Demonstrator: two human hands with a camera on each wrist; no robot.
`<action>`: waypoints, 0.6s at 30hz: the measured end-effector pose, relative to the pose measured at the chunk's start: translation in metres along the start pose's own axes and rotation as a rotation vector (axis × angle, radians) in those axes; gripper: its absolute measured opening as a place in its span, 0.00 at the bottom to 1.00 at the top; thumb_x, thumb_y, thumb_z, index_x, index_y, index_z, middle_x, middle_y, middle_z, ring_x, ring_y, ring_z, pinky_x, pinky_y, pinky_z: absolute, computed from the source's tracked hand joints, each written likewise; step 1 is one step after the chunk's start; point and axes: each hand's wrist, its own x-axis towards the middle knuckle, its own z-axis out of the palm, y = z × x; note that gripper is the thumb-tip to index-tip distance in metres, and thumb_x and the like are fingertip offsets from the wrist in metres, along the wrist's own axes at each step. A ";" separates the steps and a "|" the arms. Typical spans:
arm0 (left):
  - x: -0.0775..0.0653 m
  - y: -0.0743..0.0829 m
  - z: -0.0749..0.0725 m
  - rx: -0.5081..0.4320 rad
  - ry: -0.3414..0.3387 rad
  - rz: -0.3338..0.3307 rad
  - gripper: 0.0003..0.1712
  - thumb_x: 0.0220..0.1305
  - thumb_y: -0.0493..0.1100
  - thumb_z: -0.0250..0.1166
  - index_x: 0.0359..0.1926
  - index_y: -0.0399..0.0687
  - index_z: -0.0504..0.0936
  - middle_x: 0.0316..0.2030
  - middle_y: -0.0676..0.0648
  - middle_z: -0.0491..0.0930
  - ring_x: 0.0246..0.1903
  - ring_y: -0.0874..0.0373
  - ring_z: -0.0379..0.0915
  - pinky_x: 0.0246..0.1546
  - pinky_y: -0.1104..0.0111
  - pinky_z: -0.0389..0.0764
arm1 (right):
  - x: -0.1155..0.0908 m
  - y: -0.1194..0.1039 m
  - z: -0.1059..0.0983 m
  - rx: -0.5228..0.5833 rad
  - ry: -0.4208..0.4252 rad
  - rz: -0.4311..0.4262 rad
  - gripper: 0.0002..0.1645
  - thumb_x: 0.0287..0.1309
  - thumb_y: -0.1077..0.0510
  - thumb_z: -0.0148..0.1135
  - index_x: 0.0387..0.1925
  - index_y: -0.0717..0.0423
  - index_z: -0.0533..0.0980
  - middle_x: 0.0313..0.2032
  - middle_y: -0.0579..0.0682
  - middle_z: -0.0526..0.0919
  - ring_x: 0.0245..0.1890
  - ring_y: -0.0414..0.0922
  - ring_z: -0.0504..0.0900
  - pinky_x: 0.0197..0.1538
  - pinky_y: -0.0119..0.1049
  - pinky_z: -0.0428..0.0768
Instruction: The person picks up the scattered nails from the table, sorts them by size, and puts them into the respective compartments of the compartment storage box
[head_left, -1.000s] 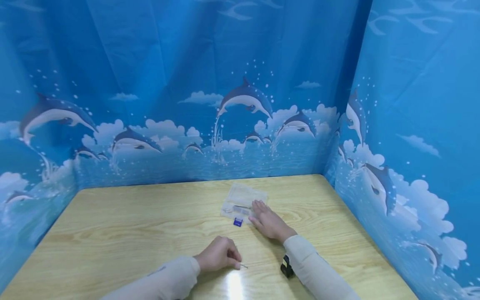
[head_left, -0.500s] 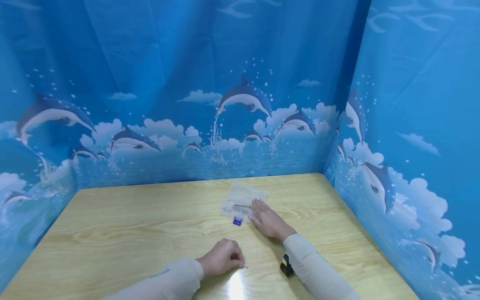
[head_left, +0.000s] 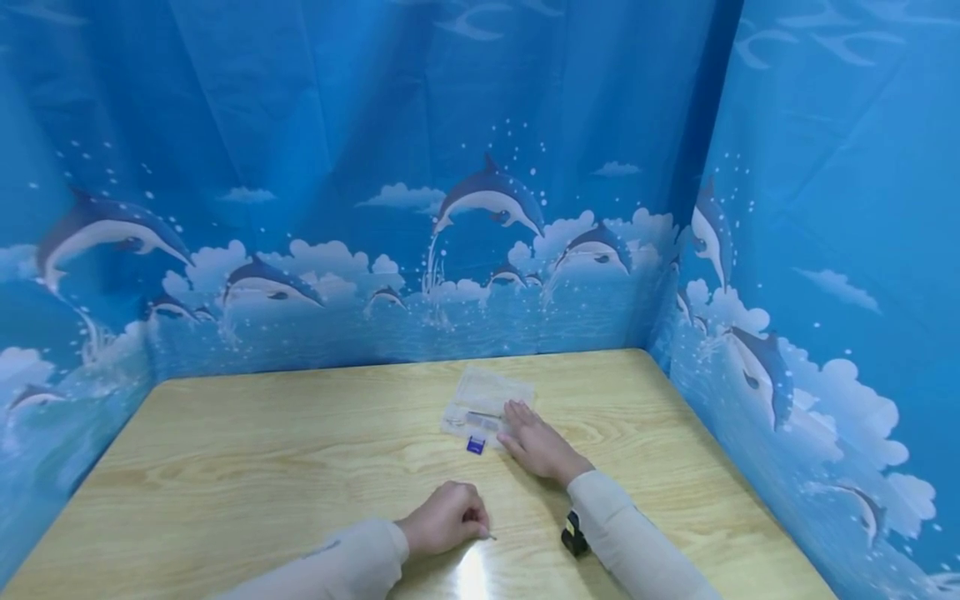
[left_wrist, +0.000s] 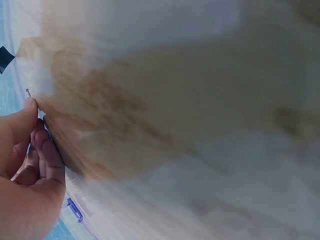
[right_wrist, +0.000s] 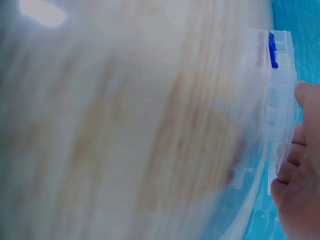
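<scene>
Thumb and fingers of my left hand pinch a small thin metal pin low over the near middle of the table. Only its tip, with a slightly wider end, shows past the fingers, so I cannot tell whether it is a screw or a nail. Farther back lies a clear plastic compartment box with its lid folded back and a blue latch at the front. My right hand rests on the right side of this box, fingers extended in the head view. Its thumb is at the box edge in the right wrist view.
The wood-grain table has its far edge close to a blue dolphin-print curtain, which also runs along the right. A small black object with a yellow patch is beside the right sleeve.
My left hand has shifted slightly to the right, and less of the metal pin sticks out past its fingers. The right hand and the box stay in place.
</scene>
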 end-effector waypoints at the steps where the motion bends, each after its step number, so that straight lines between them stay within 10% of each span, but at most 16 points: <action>1: 0.000 0.000 0.000 -0.005 0.000 -0.006 0.03 0.53 0.41 0.72 0.26 0.51 0.85 0.23 0.63 0.78 0.25 0.75 0.69 0.32 0.79 0.74 | 0.000 0.000 0.000 0.001 0.001 -0.001 0.39 0.73 0.42 0.38 0.72 0.65 0.50 0.72 0.62 0.51 0.73 0.56 0.48 0.72 0.48 0.50; 18: 0.033 -0.028 -0.055 -0.027 0.202 -0.198 0.03 0.58 0.36 0.68 0.27 0.44 0.85 0.25 0.54 0.79 0.25 0.65 0.71 0.27 0.74 0.75 | 0.000 -0.001 0.000 0.001 0.007 -0.015 0.39 0.73 0.42 0.39 0.71 0.66 0.50 0.72 0.63 0.52 0.73 0.57 0.49 0.73 0.48 0.50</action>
